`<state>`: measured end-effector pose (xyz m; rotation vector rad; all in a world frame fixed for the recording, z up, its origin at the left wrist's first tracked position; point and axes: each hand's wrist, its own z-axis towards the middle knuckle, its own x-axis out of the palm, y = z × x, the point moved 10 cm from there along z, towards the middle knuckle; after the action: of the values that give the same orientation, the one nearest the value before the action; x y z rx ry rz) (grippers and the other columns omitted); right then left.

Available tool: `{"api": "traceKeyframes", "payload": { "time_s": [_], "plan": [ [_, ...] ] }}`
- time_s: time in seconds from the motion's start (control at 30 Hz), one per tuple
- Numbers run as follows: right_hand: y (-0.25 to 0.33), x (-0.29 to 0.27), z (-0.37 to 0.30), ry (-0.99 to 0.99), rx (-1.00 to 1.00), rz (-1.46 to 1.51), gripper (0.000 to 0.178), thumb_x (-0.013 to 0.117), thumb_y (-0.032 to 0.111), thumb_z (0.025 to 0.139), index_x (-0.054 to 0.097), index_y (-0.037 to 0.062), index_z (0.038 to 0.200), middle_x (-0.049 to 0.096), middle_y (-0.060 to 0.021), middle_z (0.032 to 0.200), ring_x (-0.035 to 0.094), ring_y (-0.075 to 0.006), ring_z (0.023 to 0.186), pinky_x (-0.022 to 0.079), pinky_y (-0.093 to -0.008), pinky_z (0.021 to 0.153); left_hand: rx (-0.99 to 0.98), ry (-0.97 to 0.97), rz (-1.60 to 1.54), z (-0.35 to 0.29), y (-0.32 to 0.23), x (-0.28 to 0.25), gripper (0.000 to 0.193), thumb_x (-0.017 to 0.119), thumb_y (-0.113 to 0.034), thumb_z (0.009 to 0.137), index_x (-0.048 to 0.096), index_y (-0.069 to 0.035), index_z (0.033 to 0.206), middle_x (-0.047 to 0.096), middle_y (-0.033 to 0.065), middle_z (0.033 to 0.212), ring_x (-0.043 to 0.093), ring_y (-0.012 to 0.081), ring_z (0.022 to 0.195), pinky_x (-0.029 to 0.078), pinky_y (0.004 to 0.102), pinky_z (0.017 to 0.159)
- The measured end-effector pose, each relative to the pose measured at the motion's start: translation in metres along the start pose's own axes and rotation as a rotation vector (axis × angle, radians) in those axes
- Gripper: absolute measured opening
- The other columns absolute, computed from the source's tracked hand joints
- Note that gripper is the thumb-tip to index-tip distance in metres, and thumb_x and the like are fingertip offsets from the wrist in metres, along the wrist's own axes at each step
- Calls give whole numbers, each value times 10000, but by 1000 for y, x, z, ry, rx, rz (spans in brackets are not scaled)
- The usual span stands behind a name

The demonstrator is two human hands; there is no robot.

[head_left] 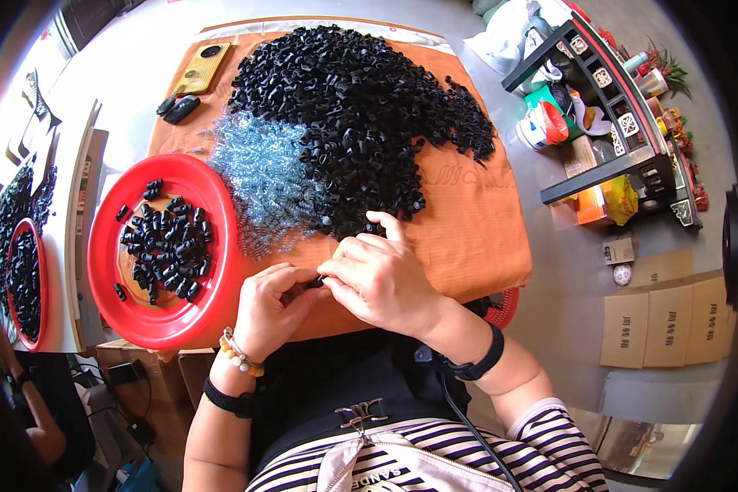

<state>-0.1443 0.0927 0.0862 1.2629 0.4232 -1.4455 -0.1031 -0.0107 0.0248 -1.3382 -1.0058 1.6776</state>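
Note:
Just above the near edge of the orange-covered table (471, 238), my left hand (272, 305) and my right hand (379, 275) meet with fingertips pinched together. Between them is a small black plastic piece (316, 281), mostly covered by the fingers. Right behind my right hand spreads a big heap of small black plastic parts (344, 98). A pile of small shiny metal springs (262, 168) lies against the heap's left side. Left of my left hand, a round red basin (100, 246) holds many black cylindrical pieces (168, 246).
At the table's far left sit a yellow board (203, 69) and a dark oblong object (180, 110). A mirror-like panel (61, 279) on the left shows another basin and heap. On the right are a dark shelf (607, 107) with bags and cardboard boxes (664, 324) on the floor.

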Motion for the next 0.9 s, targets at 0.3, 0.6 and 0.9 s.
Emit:
{"api": "traceKeyframes", "payload": {
  "time_s": [0.3, 0.6, 0.9],
  "plan": [
    [-6, 7, -2, 59, 48, -28, 145, 704, 186, 827, 714, 79, 926, 659, -50, 847, 653, -213, 829, 381, -492, 1011, 43, -41, -25, 0, 0, -2, 217, 807, -105, 783, 712, 5, 944, 668, 90, 770, 616, 152, 624, 487, 270, 578],
    [-2, 7, 2, 37, 24, 16, 74, 685, 159, 825, 686, 88, 804, 648, -64, 765, 662, -227, 784, 396, -490, 994, 42, -24, 21, 1, -3, -3, 203, 791, -105, 794, 705, 14, 933, 692, 129, 805, 670, 236, 689, 516, 306, 630],
    [0, 13, 3, 69, -16, -50, 115, 705, 155, 831, 720, 61, 896, 648, -51, 772, 651, -208, 774, 410, -463, 972, 2, -65, -30, 0, 4, -5, 181, 780, -72, 795, 703, 18, 931, 701, 135, 820, 678, 234, 705, 525, 305, 648]
  ]
}}
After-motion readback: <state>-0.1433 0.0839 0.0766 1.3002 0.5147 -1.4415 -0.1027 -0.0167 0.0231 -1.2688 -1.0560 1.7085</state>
